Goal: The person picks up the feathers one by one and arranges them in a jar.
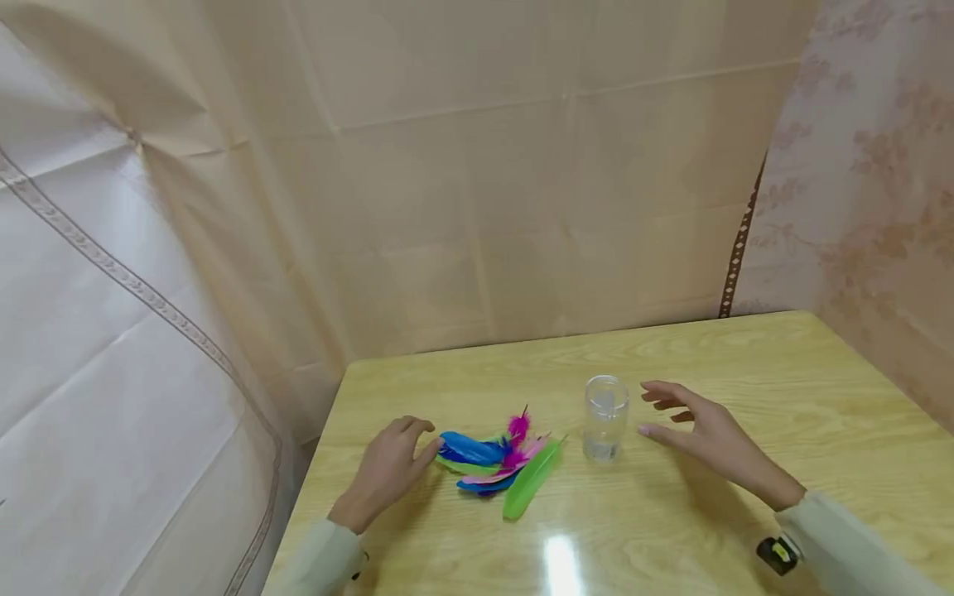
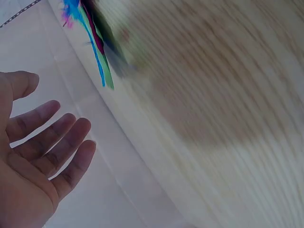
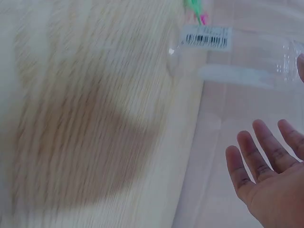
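A loose pile of coloured feathers lies on the table, with a blue feather (image 1: 473, 449), a green feather (image 1: 532, 480) and a magenta feather (image 1: 518, 426) among them. Just left of the pile hovers my left hand (image 1: 391, 468), holding nothing, its fingers relaxed and slightly bent. A clear glass jar (image 1: 606, 418) stands upright to the right of the feathers. My right hand (image 1: 701, 430) is beside the jar on its right, apart from it, with loosely bent fingers and nothing in them. In the right wrist view a barcode label (image 3: 206, 39) shows on the jar.
The wooden table (image 1: 745, 372) reaches back to a beige cloth (image 1: 522, 207) hanging behind it. White cloth (image 1: 97, 372) hangs on the left, and flowered cloth (image 1: 887, 207) on the right. A bright reflection lies near the front of the table.
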{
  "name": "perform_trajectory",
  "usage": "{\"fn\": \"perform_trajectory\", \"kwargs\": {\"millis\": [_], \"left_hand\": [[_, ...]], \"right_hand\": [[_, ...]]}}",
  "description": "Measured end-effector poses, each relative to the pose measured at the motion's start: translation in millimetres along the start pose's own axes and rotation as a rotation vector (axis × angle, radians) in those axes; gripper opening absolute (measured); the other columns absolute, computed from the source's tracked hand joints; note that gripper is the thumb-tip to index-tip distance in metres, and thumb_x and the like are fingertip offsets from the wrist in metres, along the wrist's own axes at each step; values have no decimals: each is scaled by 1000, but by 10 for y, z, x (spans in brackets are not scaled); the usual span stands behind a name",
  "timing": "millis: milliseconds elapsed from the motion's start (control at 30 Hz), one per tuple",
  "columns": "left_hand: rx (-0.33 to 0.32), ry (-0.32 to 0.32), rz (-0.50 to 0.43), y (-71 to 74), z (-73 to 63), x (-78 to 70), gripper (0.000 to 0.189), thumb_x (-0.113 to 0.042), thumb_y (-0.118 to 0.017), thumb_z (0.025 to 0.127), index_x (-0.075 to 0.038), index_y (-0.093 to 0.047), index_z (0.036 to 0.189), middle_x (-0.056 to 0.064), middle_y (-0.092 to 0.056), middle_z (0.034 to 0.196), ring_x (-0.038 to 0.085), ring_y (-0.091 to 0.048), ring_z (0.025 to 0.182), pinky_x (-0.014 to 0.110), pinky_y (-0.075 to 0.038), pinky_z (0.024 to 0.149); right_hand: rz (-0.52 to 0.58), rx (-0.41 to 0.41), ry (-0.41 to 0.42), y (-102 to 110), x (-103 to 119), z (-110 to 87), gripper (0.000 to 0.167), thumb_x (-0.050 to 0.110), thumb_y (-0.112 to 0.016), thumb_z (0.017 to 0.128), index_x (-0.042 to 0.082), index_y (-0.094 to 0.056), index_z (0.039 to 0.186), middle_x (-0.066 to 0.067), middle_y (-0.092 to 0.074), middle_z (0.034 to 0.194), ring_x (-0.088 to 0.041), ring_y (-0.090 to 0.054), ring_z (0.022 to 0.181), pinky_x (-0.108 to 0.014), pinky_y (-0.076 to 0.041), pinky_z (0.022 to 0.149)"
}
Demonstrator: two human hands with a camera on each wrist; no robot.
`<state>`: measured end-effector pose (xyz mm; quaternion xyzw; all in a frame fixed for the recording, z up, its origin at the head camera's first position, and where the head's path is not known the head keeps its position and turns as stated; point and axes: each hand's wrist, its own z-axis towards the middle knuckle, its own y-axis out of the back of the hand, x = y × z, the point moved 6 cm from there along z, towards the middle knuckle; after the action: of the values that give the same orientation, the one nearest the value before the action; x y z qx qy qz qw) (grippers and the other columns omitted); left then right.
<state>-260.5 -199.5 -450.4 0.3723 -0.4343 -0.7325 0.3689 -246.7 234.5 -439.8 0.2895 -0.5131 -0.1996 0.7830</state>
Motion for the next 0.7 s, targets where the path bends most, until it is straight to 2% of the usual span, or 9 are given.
{"fn": "perform_trajectory", "kwargs": {"millis": [100, 300, 567, 700], "left_hand": [[34, 14, -26, -48, 16, -33, 30, -33, -70, 100, -7, -73, 113, 11, -70, 115, 28, -69, 102, 45, -59, 82], [106, 48, -33, -164, 48, -85, 34, -40, -66, 102, -9, -74, 115, 9, -69, 117, 25, -68, 106, 43, -58, 87], [124, 7, -50, -266, 102, -180, 31, -36, -67, 102, -8, -74, 113, 7, -69, 114, 22, -68, 101, 40, -58, 84], [115, -18, -50, -298, 115, -218, 27, -33, -68, 101, -8, -74, 111, 6, -68, 110, 20, -68, 96, 38, -59, 81]], "right_hand": [[32, -1, 8, -48, 44, 69, 59, 30, -75, 97, 8, -52, 147, -10, -63, 135, -33, -62, 115, -45, -53, 91], [101, 11, -27, -129, 89, 178, 63, 35, -75, 96, 10, -50, 148, -8, -60, 139, -31, -60, 118, -51, -51, 94], [125, 13, -27, -171, 132, 249, 64, 35, -77, 95, 10, -51, 148, -9, -59, 140, -30, -59, 118, -51, -51, 95], [133, 17, -36, -173, 143, 252, 65, 35, -77, 95, 10, -51, 149, -11, -60, 140, -34, -58, 118, -53, -50, 95]]}}
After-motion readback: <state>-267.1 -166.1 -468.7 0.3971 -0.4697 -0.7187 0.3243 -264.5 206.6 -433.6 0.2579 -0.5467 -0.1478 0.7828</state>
